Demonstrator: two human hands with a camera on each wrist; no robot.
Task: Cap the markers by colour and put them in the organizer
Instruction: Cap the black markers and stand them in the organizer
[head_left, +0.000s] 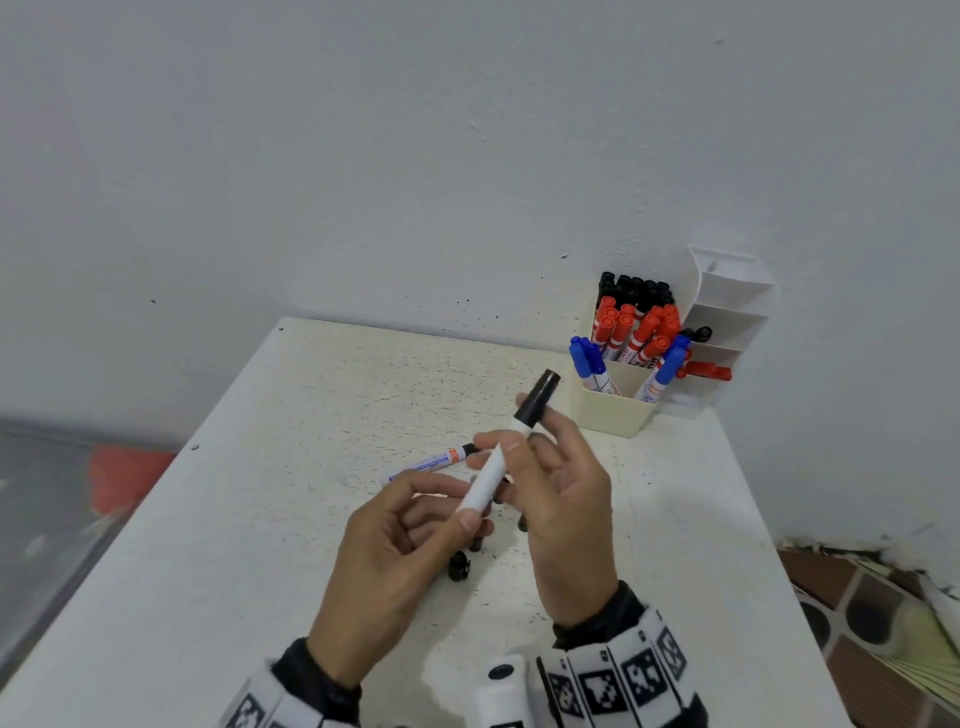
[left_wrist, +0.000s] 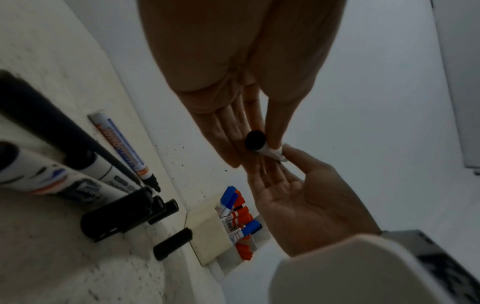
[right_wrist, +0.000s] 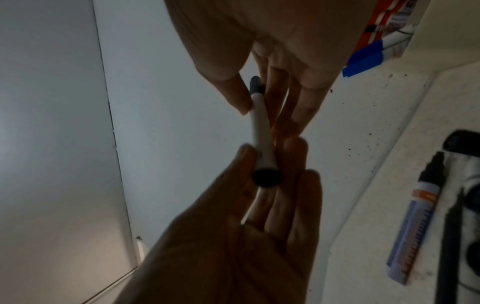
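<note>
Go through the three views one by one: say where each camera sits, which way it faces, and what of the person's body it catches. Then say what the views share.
Head: worn high, looks forward and down at the table, the organizer, both hands and patterned sleeves.
Left wrist: looks along the left hand toward the right hand, organizer behind.
Right wrist: looks along the right hand toward the left hand.
Shared: all three show the black-capped marker pinched by both hands, and an uncapped marker lying on the table.
</note>
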